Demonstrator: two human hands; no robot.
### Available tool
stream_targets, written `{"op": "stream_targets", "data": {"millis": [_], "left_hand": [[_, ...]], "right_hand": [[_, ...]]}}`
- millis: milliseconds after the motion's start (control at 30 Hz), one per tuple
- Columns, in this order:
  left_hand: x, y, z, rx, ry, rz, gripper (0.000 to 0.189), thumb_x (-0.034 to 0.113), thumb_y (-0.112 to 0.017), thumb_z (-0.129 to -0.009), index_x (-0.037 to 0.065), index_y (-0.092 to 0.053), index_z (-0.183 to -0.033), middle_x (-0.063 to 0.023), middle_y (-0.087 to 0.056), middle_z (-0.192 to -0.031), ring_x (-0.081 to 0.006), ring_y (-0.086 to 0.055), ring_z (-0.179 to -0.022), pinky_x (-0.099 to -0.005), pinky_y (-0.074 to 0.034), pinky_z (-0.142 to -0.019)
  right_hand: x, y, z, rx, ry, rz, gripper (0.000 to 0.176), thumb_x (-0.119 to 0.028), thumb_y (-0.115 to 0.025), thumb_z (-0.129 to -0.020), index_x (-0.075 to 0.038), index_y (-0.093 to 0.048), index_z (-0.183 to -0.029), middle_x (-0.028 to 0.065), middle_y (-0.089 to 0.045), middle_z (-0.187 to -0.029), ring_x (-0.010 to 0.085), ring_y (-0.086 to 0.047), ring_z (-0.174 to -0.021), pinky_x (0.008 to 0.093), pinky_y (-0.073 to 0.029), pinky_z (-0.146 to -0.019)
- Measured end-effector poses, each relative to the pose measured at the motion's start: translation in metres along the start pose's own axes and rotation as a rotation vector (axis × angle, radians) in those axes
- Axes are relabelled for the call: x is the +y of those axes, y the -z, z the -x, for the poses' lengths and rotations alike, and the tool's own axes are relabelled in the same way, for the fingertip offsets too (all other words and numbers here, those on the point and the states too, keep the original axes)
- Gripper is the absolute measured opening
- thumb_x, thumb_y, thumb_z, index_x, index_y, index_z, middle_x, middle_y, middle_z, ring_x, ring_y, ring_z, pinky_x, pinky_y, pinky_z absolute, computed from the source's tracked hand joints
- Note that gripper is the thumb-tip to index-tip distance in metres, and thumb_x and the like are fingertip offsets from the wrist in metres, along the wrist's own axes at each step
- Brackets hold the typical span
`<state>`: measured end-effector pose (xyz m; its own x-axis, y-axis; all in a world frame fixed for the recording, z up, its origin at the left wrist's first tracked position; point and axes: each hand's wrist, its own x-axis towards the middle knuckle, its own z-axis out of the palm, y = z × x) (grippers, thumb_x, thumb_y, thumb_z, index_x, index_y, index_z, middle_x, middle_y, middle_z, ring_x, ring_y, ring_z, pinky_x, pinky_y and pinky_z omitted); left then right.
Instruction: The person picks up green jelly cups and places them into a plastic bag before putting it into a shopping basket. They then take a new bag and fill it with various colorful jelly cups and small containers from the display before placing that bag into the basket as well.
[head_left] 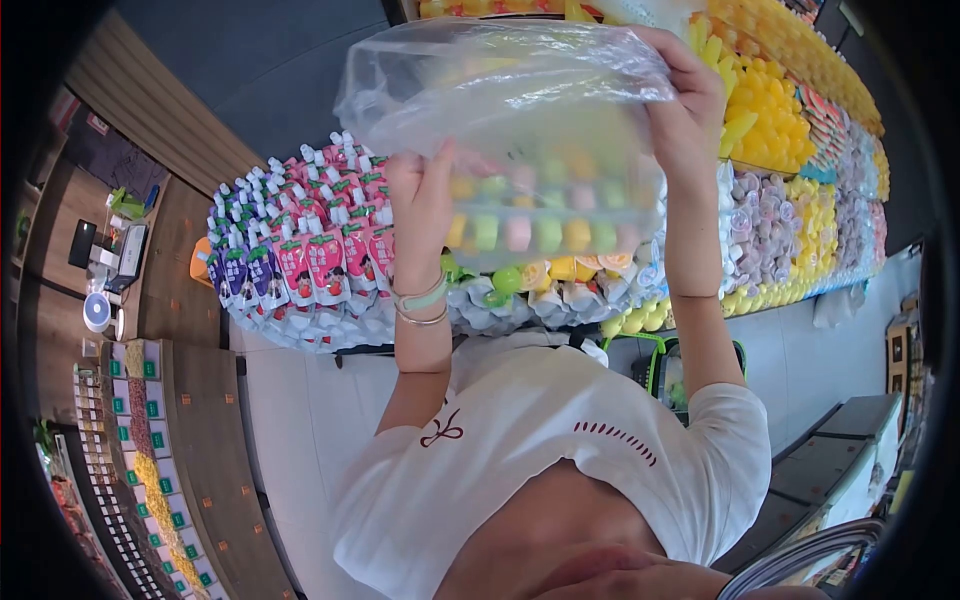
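Observation:
A large clear plastic bag (520, 100) is stretched between my two hands above a display of packaged goods. My right hand (688, 105) pinches its upper right side between thumb and fingers. Lower down, at the bag's left side, my left hand (422, 200) is closed on the film with the thumb pointing up; bangles circle that wrist. Rows of green, pink and yellow pieces (518, 232) show blurred through the plastic. Pink spouted pouches (325, 265) stand close beside my left hand. Small green round packs (507, 280) lie just below the bag.
Purple pouches (240, 270) fill the display's left end. Yellow packs (765, 105) and pale round cups (765, 215) are heaped at the right. A green-handled basket (675, 375) sits below the display. Wooden shelving with grain bins (145, 430) runs along the left.

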<state>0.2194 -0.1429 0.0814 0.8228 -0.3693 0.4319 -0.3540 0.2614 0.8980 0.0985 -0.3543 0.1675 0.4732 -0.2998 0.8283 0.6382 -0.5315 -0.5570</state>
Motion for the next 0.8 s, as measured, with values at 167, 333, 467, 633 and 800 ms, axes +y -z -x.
{"op": "stream_targets", "data": {"millis": [167,333,467,633,800], "left_hand": [[0.023,-0.048,0.032,-0.208,-0.003,0.229,0.011,0.001,-0.051,-0.083,-0.003,-0.061,-0.082,-0.0030,-0.063,-0.076,-0.0098,-0.057,-0.071,-0.0263,-0.045,-0.068],[-0.003,-0.085,0.060,-0.752,0.072,0.347,0.018,-0.006,-0.045,-0.082,-0.002,-0.061,-0.089,-0.0037,-0.064,-0.080,-0.0104,-0.059,-0.071,-0.0250,-0.047,-0.067],[-0.007,-0.123,0.112,-0.850,-0.013,0.336,0.016,-0.002,-0.052,-0.078,-0.002,-0.062,-0.090,-0.0074,-0.063,-0.069,-0.0096,-0.057,-0.060,-0.0241,-0.043,-0.056],[0.017,-0.158,0.166,-1.107,0.140,0.539,0.014,0.000,-0.055,-0.078,0.000,-0.063,-0.089,-0.0117,-0.060,-0.063,-0.0130,-0.054,-0.052,-0.0282,-0.039,-0.050],[0.014,-0.187,0.215,-1.157,0.389,0.558,0.009,0.003,-0.060,-0.078,0.000,-0.063,-0.086,-0.0141,-0.058,-0.060,-0.0190,-0.051,-0.048,-0.0305,-0.038,-0.048]], "right_hand": [[-0.046,0.042,0.041,0.088,-0.093,0.024,0.016,-0.002,-0.052,-0.083,0.004,-0.062,-0.095,0.0033,-0.063,-0.088,0.0075,-0.055,-0.075,0.0199,-0.045,-0.068],[-0.081,0.061,0.103,0.636,0.144,0.635,0.025,-0.017,-0.047,-0.085,0.003,-0.055,-0.073,0.0054,-0.053,-0.065,0.0098,-0.046,-0.058,0.0230,-0.036,-0.052],[-0.123,0.110,0.183,0.626,-0.044,0.116,0.035,-0.029,-0.053,-0.087,0.001,-0.048,-0.071,0.0064,-0.048,-0.056,0.0120,-0.042,-0.048,0.0268,-0.036,-0.046],[-0.160,0.143,0.231,0.402,-0.218,-0.227,0.070,-0.059,-0.071,-0.068,0.006,-0.050,-0.082,-0.0003,-0.043,-0.050,0.0077,-0.039,-0.041,0.0242,-0.029,-0.039],[-0.206,0.150,0.284,0.087,-0.677,0.209,0.084,-0.052,-0.082,-0.053,0.006,-0.053,-0.106,-0.0010,-0.050,-0.053,0.0061,-0.045,-0.044,0.0231,-0.033,-0.044]]}}
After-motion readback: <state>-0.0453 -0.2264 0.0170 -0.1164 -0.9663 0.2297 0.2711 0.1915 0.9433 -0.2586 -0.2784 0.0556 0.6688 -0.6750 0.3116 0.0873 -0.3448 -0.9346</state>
